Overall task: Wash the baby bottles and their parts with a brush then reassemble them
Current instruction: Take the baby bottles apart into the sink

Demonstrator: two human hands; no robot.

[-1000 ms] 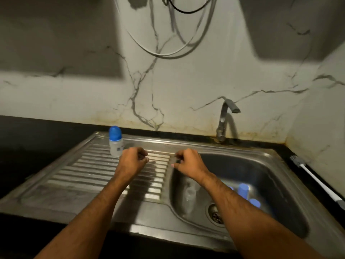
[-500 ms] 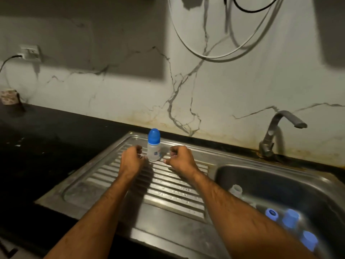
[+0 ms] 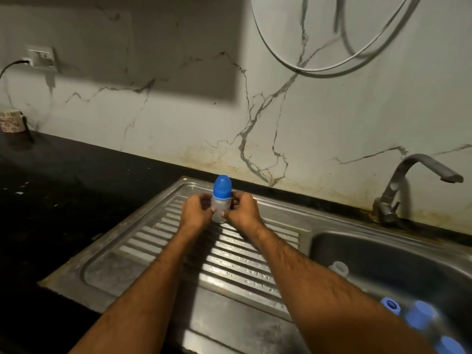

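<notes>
A small clear baby bottle with a blue cap stands upright at the back of the steel drainboard. My left hand and my right hand close on its body from both sides, fingers and thumbs curled round it. Down in the sink basin lie a clear bottle on its side and blue bottle parts, partly blurred at the frame's lower right.
A curved metal tap stands behind the basin on the right. Black counter runs along the left, with a patterned mug at the wall. A wall socket and hanging cables are above.
Both hands moved left from the basin's edge to the capped bottle and now grip it on either side. The view swung left, so the basin slid to the right edge.
</notes>
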